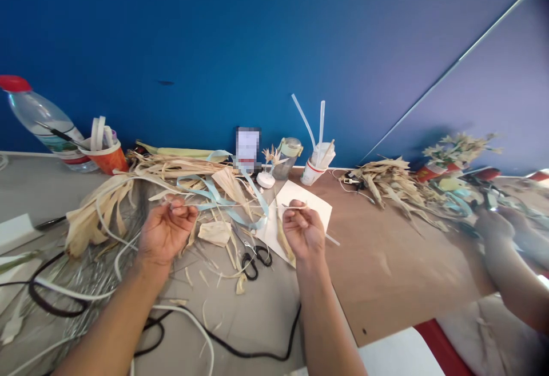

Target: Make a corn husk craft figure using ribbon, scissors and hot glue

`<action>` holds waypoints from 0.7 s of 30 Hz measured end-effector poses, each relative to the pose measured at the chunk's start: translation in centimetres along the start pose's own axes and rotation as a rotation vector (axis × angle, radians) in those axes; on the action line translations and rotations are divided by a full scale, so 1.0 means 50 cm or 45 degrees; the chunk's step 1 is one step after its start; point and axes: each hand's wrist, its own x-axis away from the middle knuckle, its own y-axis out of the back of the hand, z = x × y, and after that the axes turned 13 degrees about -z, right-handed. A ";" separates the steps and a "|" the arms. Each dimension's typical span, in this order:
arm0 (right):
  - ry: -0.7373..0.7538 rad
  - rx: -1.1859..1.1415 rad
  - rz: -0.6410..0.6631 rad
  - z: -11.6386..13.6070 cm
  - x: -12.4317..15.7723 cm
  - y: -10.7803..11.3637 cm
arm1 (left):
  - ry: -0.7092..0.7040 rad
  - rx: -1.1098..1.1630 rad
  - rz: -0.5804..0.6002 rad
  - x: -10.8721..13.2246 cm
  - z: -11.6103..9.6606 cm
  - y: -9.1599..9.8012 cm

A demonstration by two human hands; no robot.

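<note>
We are pinching a thin husk strip (294, 207) between both hands above the middle of the table (386, 267).

Our left hand (165, 230) is curling its fingers narrowly, thumb pressing one end of the strip, while our right hand (302, 230) is gripping the other end the same way; the strip's middle is getting lost against the light blue ribbon (223, 200), so we cannot tell if it runs unbroken. Black scissors (256, 260) are lying just below and between our hands, beside a white paper sheet (315, 207). Loose corn husks (171, 167) are spreading toward the table's far edge, with a water bottle (40, 122) standing at its far left corner. A co-worker's hand (493, 224) is working near the right edge.
</note>
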 end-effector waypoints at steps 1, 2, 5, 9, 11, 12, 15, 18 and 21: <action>0.031 -0.064 -0.019 0.009 -0.006 0.008 | -0.019 0.030 -0.007 -0.002 -0.003 0.000; 0.070 -0.138 -0.058 0.019 -0.013 0.018 | -0.034 0.048 -0.014 -0.004 -0.006 0.000; 0.247 -0.361 -0.198 0.051 -0.031 0.051 | -0.046 0.060 -0.041 -0.010 -0.009 0.002; 0.416 -0.488 -0.234 0.084 -0.040 0.081 | -0.107 0.113 -0.086 -0.020 -0.013 0.008; 0.458 -0.429 -0.218 0.081 -0.033 0.075 | -0.110 0.112 -0.090 -0.020 -0.012 0.009; 0.480 -0.354 -0.202 0.073 -0.026 0.067 | -0.092 0.093 -0.079 -0.018 -0.011 0.008; 0.569 0.142 -0.152 0.030 -0.005 0.035 | 0.020 -0.022 0.005 -0.006 0.000 0.003; 0.753 0.852 -0.164 -0.016 0.008 0.012 | 0.114 -0.134 0.109 0.007 0.012 -0.001; 0.950 1.310 -0.146 -0.039 0.017 0.003 | 0.132 -0.242 0.206 0.015 0.021 -0.001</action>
